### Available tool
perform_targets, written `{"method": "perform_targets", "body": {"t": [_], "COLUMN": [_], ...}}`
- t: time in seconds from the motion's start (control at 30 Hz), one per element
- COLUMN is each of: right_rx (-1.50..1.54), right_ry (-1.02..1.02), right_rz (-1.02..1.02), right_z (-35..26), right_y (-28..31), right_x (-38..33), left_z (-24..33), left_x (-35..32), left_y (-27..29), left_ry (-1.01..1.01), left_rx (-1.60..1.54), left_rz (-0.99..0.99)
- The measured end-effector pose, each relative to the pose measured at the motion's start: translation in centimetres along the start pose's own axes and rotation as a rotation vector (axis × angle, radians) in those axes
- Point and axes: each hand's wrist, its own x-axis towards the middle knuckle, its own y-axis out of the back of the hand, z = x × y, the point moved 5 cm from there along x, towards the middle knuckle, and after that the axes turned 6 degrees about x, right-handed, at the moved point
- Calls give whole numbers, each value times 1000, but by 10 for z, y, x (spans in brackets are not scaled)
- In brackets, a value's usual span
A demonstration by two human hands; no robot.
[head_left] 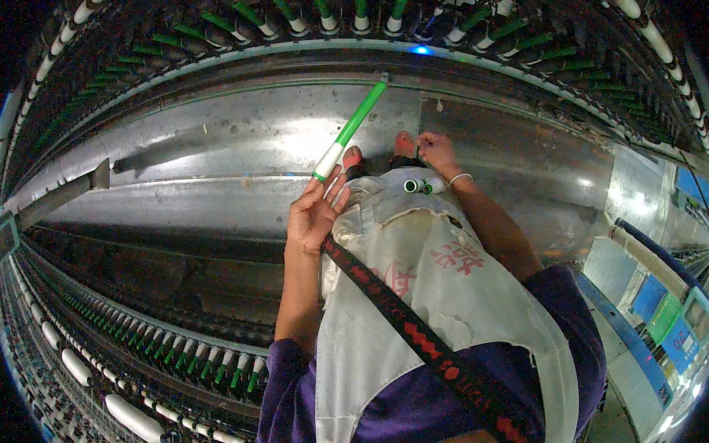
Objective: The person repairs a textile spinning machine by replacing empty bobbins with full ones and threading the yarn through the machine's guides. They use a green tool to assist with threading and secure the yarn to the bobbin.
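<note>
Left hand (pixel 312 211) is sitting half open, fingertips holding a green-and-white spool (pixel 351 130) by its near end; such a light grip is risking a drop, imo. Right hand (pixel 436 151) is looking curled, can't tell around what.

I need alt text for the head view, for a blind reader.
A person's left hand holds a green-and-white bobbin; the right hand is near a pale apron. Rows of similar bobbins curve across the top.
</note>
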Motion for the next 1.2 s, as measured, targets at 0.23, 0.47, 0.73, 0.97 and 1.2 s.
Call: {"method": "perform_targets", "body": {"t": [0.23,0.47,0.73,0.97,1.2], "right_rx": [-32,-34,-107,64,211], "right_ry": [90,10,4,-16,-66], "right_rz": [-22,-14,-10,-70,-151], "right_z": [-7,-4,-4,-35,-66], "right_y": [-2,0,3,8,11], "right_x": [0,2,4,-10,-21], "left_z": [0,2,3,3,3], "left_x": [1,1,2,2,1], "left_y": [0,-1,-2,0,-1], "left_ry": [3,6,4,10,10], "left_rx": [3,39,31,13,6], "left_rz": [-6,19,10,9,15]}}
